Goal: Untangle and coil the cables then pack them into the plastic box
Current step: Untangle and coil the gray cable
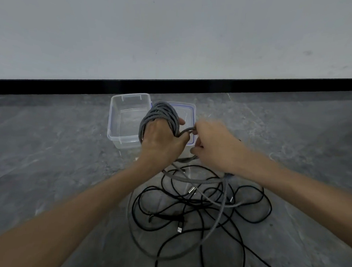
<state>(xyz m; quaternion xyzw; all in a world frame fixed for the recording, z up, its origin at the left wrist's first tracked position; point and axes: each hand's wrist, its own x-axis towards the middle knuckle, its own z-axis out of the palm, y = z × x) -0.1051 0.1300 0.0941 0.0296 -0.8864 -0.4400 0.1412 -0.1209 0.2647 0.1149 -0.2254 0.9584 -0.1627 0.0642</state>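
Note:
A grey braided cable (160, 114) is wound in several loops around my left hand (162, 140), which is raised over the floor in front of the plastic box. My right hand (213, 144) pinches the free run of that same grey cable just right of the coil. The rest of the grey cable trails down into a tangle of black cables (197, 208) on the floor below both hands. The clear plastic box (123, 118) stands open behind my left hand. Its blue-edged lid (189, 111) lies beside it on the right, partly hidden by the coil.
The floor is grey stone. A white wall with a black skirting board (71, 89) runs just behind the box. A USB plug (179, 229) and metal connector ends lie within the tangle.

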